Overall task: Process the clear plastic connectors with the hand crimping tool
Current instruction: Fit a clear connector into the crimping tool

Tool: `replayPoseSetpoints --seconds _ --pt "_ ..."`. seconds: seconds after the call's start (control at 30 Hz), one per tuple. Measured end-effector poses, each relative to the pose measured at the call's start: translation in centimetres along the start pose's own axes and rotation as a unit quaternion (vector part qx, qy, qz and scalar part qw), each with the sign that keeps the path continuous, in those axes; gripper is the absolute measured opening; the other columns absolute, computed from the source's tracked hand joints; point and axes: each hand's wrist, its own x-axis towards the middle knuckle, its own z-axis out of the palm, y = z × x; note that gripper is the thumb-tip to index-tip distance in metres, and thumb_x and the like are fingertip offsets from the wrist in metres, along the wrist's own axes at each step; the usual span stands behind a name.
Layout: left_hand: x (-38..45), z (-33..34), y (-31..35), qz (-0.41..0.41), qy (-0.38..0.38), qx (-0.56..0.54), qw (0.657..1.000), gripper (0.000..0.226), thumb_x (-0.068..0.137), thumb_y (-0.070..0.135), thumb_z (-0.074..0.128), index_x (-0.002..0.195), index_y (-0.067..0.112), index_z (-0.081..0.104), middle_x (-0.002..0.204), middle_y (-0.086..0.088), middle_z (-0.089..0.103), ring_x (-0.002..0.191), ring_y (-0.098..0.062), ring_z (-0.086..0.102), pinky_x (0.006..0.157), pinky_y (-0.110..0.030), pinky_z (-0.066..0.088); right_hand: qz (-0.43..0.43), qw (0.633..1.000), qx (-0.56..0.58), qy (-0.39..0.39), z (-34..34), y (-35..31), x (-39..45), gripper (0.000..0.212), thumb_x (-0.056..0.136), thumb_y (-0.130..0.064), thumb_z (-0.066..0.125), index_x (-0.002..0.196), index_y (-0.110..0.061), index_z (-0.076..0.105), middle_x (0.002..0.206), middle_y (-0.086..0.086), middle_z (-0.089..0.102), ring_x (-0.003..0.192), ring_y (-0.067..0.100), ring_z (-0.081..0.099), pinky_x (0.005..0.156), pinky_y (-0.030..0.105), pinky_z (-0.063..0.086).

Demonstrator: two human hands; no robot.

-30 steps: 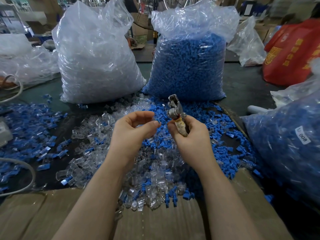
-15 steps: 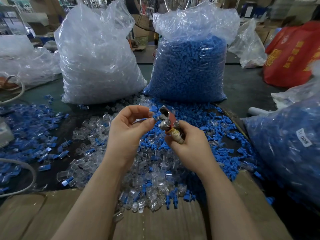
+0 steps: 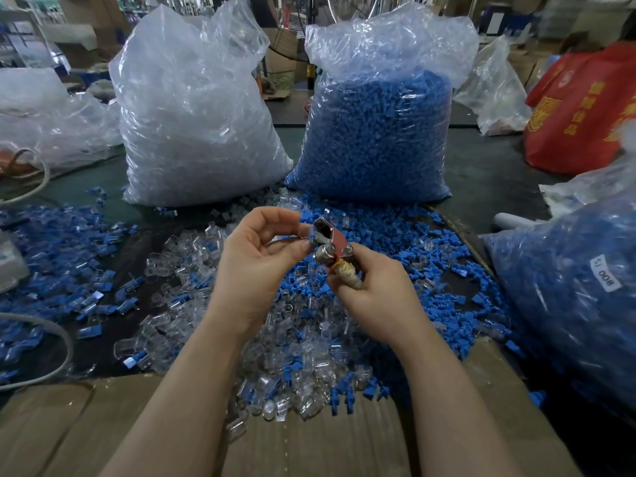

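near edge: cardboard (image 3: 309,449), loose heap of clear connectors (image 3: 292,356) | right hand (image 3: 375,297) grips crimping tool (image 3: 332,244), head now tipped toward left hand (image 3: 254,263), which pinches a clear connector at its mouth; loading seems next | far edge: clear-parts bag (image 3: 192,115), blue-parts bag (image 3: 378,132) crowd; room above heap

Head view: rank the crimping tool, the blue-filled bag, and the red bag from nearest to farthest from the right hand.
1. Crimping tool: gripped in the right hand, its head toward the left hand.
2. Blue-filled bag: standing behind the hands, centre right.
3. Red bag: far back at the right edge.
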Motion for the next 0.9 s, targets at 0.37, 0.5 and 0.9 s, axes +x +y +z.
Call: replayPoseSetpoints --seconds 0.37,0.5,0.9 --pt "0.0 -0.2 -0.3 -0.004 -0.006 0.015 1.000 0.034 0.079 -0.010 0.071 0.103 0.014 0.063 0.088 0.004 0.074 0.083 -0.008 0.071 0.076 -0.019 0.055 -0.002 0.999 -0.039 0.006 0.0 0.2 0.0 0.019 0.076 -0.018 0.055 0.091 -0.027 0.062 0.064 -0.006 0.060 0.058 0.015 0.052 0.052 0.032 0.041" --pt "0.0 -0.3 -0.3 -0.010 -0.005 0.006 1.000 0.034 0.081 -0.011 0.069 0.104 0.013 0.063 0.088 0.003 0.074 0.084 -0.008 0.071 0.076 -0.019 0.055 -0.001 0.999 -0.041 0.015 0.1 0.2 -0.1 0.020 0.075 -0.016 0.054 0.090 -0.026 0.063 0.061 -0.006 0.059 0.056 0.017 0.052 0.051 0.030 0.038" --pt "0.4 -1.1 0.0 -0.089 0.034 -0.067 0.993 0.030 0.083 -0.003 0.064 0.109 0.011 0.069 0.092 -0.005 0.073 0.087 -0.014 0.071 0.078 -0.022 0.057 -0.036 0.993 -0.107 0.041 0.2 -0.1 -0.1 0.016 0.072 -0.025 0.051 0.086 -0.031 0.050 0.063 -0.009 0.052 0.059 0.010 0.047 0.049 0.029 0.030"
